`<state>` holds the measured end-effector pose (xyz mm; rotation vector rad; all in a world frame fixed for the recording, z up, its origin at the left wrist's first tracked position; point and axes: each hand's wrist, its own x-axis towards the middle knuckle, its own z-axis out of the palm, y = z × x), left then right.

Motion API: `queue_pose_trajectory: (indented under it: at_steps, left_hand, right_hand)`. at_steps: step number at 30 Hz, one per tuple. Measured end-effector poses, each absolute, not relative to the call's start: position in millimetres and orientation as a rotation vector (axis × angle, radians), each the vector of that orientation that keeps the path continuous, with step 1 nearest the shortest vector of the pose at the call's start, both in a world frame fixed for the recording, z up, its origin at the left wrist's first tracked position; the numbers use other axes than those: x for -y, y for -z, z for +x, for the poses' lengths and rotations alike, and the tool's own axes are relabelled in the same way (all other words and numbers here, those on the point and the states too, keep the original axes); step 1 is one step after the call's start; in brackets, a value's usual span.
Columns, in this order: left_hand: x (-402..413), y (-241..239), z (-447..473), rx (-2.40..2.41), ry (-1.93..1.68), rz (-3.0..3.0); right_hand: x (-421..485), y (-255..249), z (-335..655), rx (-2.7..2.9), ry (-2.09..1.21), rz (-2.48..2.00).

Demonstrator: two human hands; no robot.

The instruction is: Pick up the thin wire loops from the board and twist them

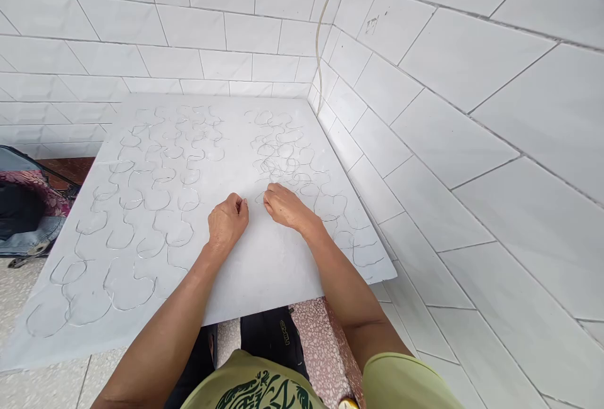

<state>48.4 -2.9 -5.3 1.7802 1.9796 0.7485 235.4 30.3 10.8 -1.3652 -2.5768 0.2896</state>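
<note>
My left hand [228, 221] is over the middle of a white board [278, 270], its thumb and index finger pinched together. Whatever it may hold is too fine to make out. Close by on the right, my right hand [285, 207] is closed too, fingertips down at the near edge of a tangled group of thin wire pieces [283, 151]. A faint curved line shows beside those fingertips, but I cannot tell whether they grip it. Left of my hands, bent wire pieces [158, 200] with rounded loops lie spread in rough rows.
White tiled walls [202, 31] meet in a corner behind and right of the board. A cable [319, 38] hangs down in that corner. Bags [28, 207] sit beyond the left edge. A black item [271, 336] is below the front edge, above a speckled floor [61, 384].
</note>
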Motion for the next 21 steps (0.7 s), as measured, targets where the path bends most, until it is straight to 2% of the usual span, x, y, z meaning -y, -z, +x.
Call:
queue_pose_trajectory:
  at_steps: [15, 21]
  left_hand:
    - [-2, -4, 41, -1.506, -1.093, 1.253]
    - [0, -8, 39, -1.571, -1.299, 1.235]
  right_hand:
    - [-18, -14, 210, 2.566, -0.315, -1.038]
    - [-18, -21, 212, 2.108, -0.232, -1.192]
